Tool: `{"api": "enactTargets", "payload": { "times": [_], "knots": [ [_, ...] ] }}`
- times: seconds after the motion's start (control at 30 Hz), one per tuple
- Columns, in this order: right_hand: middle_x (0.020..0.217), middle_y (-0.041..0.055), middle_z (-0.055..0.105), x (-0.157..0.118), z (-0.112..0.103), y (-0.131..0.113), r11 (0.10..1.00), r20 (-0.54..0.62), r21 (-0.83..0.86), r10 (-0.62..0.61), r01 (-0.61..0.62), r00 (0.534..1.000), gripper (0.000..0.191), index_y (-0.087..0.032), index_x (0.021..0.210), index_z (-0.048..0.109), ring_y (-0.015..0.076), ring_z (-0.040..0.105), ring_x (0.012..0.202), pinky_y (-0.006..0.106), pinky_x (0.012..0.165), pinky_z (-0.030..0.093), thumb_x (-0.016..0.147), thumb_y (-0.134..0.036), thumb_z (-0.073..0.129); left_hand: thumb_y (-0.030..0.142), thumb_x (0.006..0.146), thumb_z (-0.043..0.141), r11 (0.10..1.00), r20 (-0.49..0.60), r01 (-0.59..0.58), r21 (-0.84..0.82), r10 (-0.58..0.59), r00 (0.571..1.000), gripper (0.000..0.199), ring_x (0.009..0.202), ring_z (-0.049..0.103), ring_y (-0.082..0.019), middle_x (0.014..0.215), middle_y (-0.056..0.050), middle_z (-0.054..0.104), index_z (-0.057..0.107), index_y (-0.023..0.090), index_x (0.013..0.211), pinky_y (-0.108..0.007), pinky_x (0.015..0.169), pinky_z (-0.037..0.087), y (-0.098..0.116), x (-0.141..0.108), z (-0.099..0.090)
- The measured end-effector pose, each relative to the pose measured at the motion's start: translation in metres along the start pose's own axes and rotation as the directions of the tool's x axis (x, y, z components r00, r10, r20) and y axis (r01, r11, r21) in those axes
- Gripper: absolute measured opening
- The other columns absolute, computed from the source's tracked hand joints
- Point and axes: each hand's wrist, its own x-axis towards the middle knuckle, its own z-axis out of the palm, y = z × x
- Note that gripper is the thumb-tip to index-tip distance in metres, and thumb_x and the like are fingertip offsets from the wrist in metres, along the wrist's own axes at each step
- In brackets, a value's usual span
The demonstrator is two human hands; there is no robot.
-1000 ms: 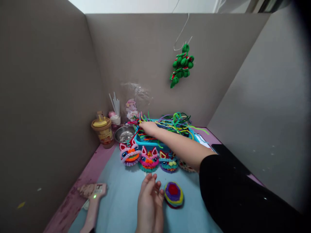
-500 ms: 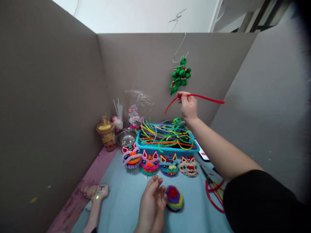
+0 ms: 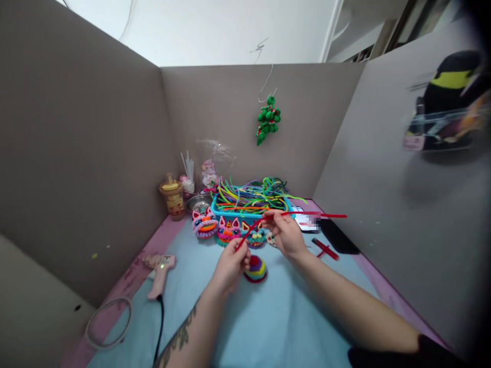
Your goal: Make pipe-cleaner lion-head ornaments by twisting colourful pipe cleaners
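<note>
A red pipe cleaner [image 3: 314,214] stretches between my two hands above the table. My left hand [image 3: 231,261] pinches its lower left end. Higher up and to the right, my right hand [image 3: 286,234] is closed on its middle, and the free end sticks out to the right. Just beside my left hand, a small striped dome of coiled pipe cleaner [image 3: 256,271], red, purple, yellow and teal, rests on the blue cloth. Behind my hands stand several fuzzy lion heads [image 3: 205,225]; the cream one [image 3: 271,239] is partly hidden by my right hand.
A blue tray [image 3: 215,208] of coloured pipe cleaners stands at the back. On the left lie a pink glue gun [image 3: 161,273] with a lit green light and a white ring [image 3: 109,345]. Red-handled scissors [image 3: 326,249], a phone [image 3: 307,221] and a dark flat object [image 3: 339,236] lie right.
My right hand has come down with the red pipe cleaner. My left hand has moved up from beside the dome and taken its end. The view has shifted right.
</note>
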Motion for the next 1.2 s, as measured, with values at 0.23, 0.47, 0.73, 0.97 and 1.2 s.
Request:
{"api": "enactTargets", "payload": {
  "times": [0.23,0.47,0.73,0.97,1.2],
  "knots": [
    [0.077,0.0034,0.066,-0.02,-0.042,0.008,0.996,-0.222,0.003,-0.081,0.084,0.972,0.033,-0.016,0.079,0.064,0.0129,0.061,0.066,0.028,0.065,0.051,0.071,-0.048,0.065,0.036,0.059,0.078,0.983,0.038,-0.029,0.181,0.022,0.999,0.048,0.057,0.052,-0.008,0.076,-0.002,0.062,0.055,0.016,0.096,-0.019,0.052,0.038,0.001,0.006,-0.005],
    [0.084,0.0055,0.067,-0.034,-0.048,0.021,0.999,-0.166,-0.049,-0.027,0.019,0.986,0.037,-0.017,0.085,0.061,0.0158,0.065,0.073,0.03,0.068,0.054,0.073,-0.052,0.061,0.042,0.066,0.071,0.891,0.028,-0.087,0.446,0.083,0.996,0.039,0.06,0.052,-0.01,0.08,-0.005,0.064,0.063,0.015,0.094,-0.02,0.049,0.033,-0.003,0.001,0.004],
    [0.082,0.0053,0.067,-0.036,-0.043,0.024,1.0,-0.106,-0.003,0.009,-0.009,0.994,0.038,-0.017,0.085,0.061,0.0161,0.067,0.075,0.028,0.069,0.054,0.073,-0.053,0.061,0.042,0.068,0.069,0.826,0.107,-0.121,0.551,0.074,0.992,0.038,0.045,0.038,-0.007,0.061,-0.001,0.057,0.064,0.013,0.093,-0.022,0.044,0.024,-0.002,0.004,-0.004],
    [0.069,0.0026,0.064,-0.02,-0.049,0.014,0.968,-0.217,-0.242,-0.127,0.073,0.968,0.04,-0.017,0.09,0.06,0.0149,0.061,0.062,0.027,0.06,0.05,0.081,-0.054,0.049,0.033,0.069,0.066,0.803,0.068,-0.164,0.573,0.154,0.986,0.032,0.053,0.045,-0.01,0.065,-0.001,0.058,0.064,0.013,0.095,-0.022,0.05,0.03,-0.002,0.009,-0.007],
    [0.102,0.0125,0.064,0.089,-0.015,-0.029,0.122,0.223,-0.956,-0.29,0.268,0.931,0.029,-0.016,0.096,0.061,0.0216,0.058,0.098,0.033,0.086,0.043,0.093,-0.029,0.035,0.018,0.062,0.068,0.62,0.165,-0.398,0.676,0.399,0.902,0.033,0.11,0.047,-0.025,0.109,-0.01,0.059,0.066,0.02,0.095,-0.038,0.101,0.029,-0.018,0.0,0.005]
  ]
}}
